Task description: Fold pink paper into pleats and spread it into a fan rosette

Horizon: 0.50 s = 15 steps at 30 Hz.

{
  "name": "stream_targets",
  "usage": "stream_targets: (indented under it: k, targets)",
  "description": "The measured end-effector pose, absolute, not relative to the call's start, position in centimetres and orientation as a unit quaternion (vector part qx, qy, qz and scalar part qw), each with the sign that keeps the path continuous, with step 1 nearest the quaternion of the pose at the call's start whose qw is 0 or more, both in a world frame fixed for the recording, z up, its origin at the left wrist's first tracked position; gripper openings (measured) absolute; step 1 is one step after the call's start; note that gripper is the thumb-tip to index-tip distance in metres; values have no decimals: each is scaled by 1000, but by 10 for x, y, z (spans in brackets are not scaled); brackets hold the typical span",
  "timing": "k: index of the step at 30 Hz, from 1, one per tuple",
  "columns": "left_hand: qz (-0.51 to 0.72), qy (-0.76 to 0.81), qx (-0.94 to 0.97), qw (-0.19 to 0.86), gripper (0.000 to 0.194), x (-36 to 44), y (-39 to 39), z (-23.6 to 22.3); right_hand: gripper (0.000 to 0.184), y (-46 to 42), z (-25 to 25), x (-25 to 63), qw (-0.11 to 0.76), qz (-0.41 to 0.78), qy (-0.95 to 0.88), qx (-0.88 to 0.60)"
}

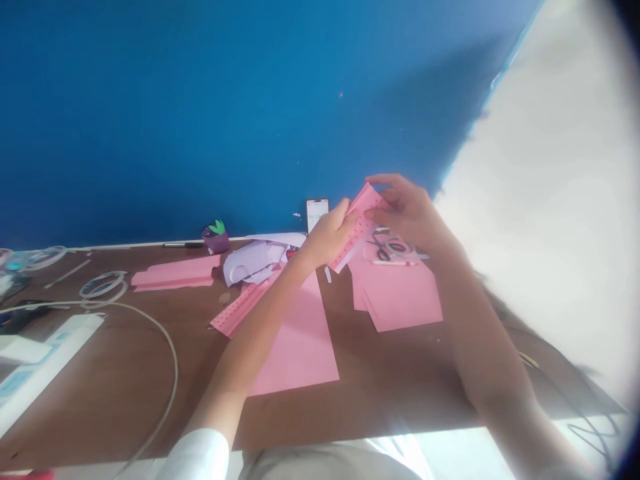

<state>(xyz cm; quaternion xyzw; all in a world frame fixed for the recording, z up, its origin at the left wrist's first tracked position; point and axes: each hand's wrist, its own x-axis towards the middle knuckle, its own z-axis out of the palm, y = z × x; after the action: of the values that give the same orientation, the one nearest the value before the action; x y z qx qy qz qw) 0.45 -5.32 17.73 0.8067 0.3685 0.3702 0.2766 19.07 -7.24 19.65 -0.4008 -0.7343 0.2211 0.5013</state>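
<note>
A folded strip of pink paper point(356, 230) with rows of small dark dots is held up at a slant above the table. My left hand point(327, 235) grips its lower-left side, thumb on top. At the strip's upper end, my right hand point(403, 205) has its fingers curled round the edge. Under my left forearm lies a similar dotted pink strip point(239, 312), partly over a large pink sheet point(303, 347). More pink sheets point(405, 303) lie below my right hand, with scissors point(381, 248), a tape roll point(399, 247) and a white pen point(394, 263) on them.
Crumpled lilac paper point(255, 259) and a folded pink piece point(175, 273) lie to the left. A phone point(317, 212) leans on the blue wall point(250, 120) near a small purple pot point(216, 239). A power strip point(47, 373) and a looping cable point(170, 347) occupy the left side.
</note>
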Motion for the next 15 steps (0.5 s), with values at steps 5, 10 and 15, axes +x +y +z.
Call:
stream_targets:
  k: [5,10,15]
  targets:
    - [353,343,831,258,45,5,-54,174,31,-68,196,194,498,155,-748,-411]
    - [314,328,837,305,48,4,-55,176,23,-69,196,194,483,160,-749,-425]
    - [307,347,829,313,38,5,-53,178,19,-67,194,194,497,146,-749,-414]
